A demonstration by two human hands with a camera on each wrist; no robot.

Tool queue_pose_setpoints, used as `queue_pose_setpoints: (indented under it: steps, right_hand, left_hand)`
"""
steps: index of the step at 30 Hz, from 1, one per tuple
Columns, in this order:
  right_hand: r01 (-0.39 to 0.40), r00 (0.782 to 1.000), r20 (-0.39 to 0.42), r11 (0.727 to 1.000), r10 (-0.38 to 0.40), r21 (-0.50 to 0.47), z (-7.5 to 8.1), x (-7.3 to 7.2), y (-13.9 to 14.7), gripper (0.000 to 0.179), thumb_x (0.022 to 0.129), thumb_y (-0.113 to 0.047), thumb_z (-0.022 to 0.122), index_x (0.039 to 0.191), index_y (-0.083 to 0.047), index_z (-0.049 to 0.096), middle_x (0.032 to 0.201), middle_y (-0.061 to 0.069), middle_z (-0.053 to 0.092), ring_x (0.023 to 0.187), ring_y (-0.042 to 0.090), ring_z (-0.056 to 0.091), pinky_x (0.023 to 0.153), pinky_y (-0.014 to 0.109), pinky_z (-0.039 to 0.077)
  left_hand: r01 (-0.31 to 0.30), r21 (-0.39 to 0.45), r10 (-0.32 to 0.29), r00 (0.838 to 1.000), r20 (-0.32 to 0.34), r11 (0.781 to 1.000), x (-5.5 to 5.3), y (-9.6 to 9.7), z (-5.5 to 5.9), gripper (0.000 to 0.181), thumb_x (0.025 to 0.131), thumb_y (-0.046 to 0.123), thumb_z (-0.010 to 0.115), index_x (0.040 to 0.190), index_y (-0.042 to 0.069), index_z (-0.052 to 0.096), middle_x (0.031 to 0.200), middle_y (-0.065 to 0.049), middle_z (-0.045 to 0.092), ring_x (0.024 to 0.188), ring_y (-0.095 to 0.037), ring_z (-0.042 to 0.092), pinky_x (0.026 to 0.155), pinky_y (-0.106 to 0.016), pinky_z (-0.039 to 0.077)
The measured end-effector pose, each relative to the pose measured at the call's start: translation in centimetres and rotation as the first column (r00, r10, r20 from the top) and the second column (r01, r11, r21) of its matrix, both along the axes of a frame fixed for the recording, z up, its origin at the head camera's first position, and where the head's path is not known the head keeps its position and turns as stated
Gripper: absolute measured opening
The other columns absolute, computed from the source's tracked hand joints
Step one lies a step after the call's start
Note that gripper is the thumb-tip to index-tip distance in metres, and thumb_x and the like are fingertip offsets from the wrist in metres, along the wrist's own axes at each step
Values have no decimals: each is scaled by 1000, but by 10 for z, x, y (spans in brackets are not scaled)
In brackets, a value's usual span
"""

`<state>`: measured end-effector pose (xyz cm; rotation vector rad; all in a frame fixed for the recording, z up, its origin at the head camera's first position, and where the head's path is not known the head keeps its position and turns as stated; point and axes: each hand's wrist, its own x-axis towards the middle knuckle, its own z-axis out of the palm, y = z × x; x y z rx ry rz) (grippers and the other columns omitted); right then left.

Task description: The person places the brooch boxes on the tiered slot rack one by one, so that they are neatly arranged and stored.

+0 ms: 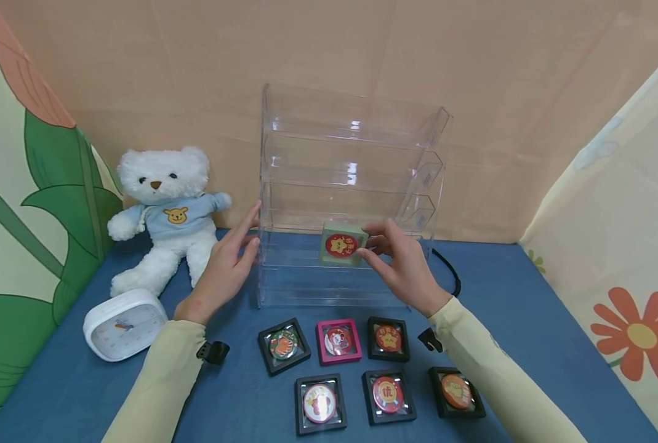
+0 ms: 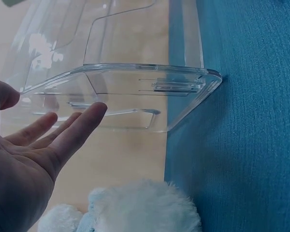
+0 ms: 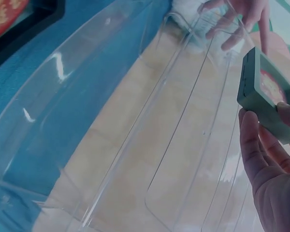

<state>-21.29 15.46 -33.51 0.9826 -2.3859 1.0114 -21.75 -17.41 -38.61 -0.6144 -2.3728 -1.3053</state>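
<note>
In the middle of the head view, a person's right hand [image 1: 403, 261] pinched a small green case [image 1: 343, 243] by its right edge, thumb toward the front and fingers behind. The case had a round red badge with a yellow figure facing the viewer. It lay just left of that hand's fingertips, before the lower tiers of a clear stepped rack [image 1: 263, 184] standing at centre. Whether it touched a shelf could not be told. In the right wrist view the case sat at the right of the frame, tilted.

The left hand [image 1: 226, 271], left of centre, was unclenched with fingers spread, tips at the rack's left side, well apart from the case; it seemed to be steadying the rack.

The step in hand looked like bringing the case to a tier. The next move appeared to call for clearing that tier's front lip, then lowering the case with its badge outward before letting go.

At the bottom centre, five black cases [image 1: 389, 339] and one magenta case [image 1: 338, 341] lay on a blue cloth [image 1: 506, 295].
</note>
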Motion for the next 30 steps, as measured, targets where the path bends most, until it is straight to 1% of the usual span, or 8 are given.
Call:
queue_pose_setpoints:
  steps: [8,12,15,19,24,30]
  right_hand:
    - [-13,1000,1,1000,13,-25,5,-7,-8,41,91,-5,75,126,-6,53,120,10,67,101,20,70,85,37,58]
    - [-5,1000,-6,1000,5,-27,8,-10,-12,40,92,-5,74,126,-6,53,120,9,68,100,20,70,83,37,58]
    - [-9,1000,-8,999,9,-36,9,-12,-15,39,93,-6,73,126,-5,53,120,10,68,101,21,70,84,38,58]
    - [-17,1000,-9,999,17,-47,9,-16,-21,38,94,-6,72,126,-5,53,120,11,68,102,21,69,85,36,57]
    - [-13,999,-34,999,11,-50,11,-21,-28,38,93,-6,72,126,-5,53,118,11,68,101,20,69,84,35,58]
    - [-21,998,-61,998,17,-55,15,-28,-37,37,95,-8,71,126,-3,52,117,12,68,99,22,70,82,35,58]
  left_hand:
    - [2,-1,-2,1000,18,1000,1,3,1,65,109,14,45,163,38,17,151,-19,44,124,-37,57,81,-49,58]
    - [0,-5,0,1000,17,1000,1,3,1,66,109,13,45,163,38,17,150,-20,44,123,-37,58,82,-49,57]
    - [-3,-7,3,1000,12,1000,0,3,1,66,109,13,46,163,38,17,150,-20,45,122,-37,59,82,-49,57]
    - [-7,-6,7,1000,14,1000,0,3,1,67,108,12,46,163,38,17,150,-20,45,122,-37,59,80,-49,58]
    - [-15,-12,15,1000,21,1000,1,3,0,66,109,14,45,163,38,17,150,-19,45,124,-37,57,83,-51,57]
    - [-16,-12,16,1000,-2,1000,0,0,0,65,109,14,45,163,37,18,149,-17,47,124,-37,57,87,-53,53]
